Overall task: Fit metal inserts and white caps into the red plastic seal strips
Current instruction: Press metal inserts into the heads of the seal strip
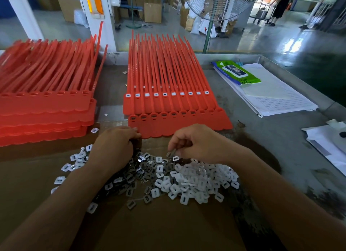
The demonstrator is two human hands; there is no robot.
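A sheet of red seal strips (179, 126) lies at the centre of the table, its near row holding metal inserts. A second sheet (168, 104) on top of it carries white caps. Below them spreads a pile of white caps (198, 179) mixed with dark metal inserts (131, 177). My right hand (198, 142) pinches a metal insert (171, 153) just above the pile. My left hand (114, 144) has its fingers curled over a clump of metal inserts by the near left corner of the strips.
A stack of red strip sheets (46, 110) with open sockets sits at the left. At the right lie a green wipes pack (236, 73), gridded papers (277, 99) and more papers (329, 140). A raised metal rim (299, 86) borders the table. A fan stands behind.
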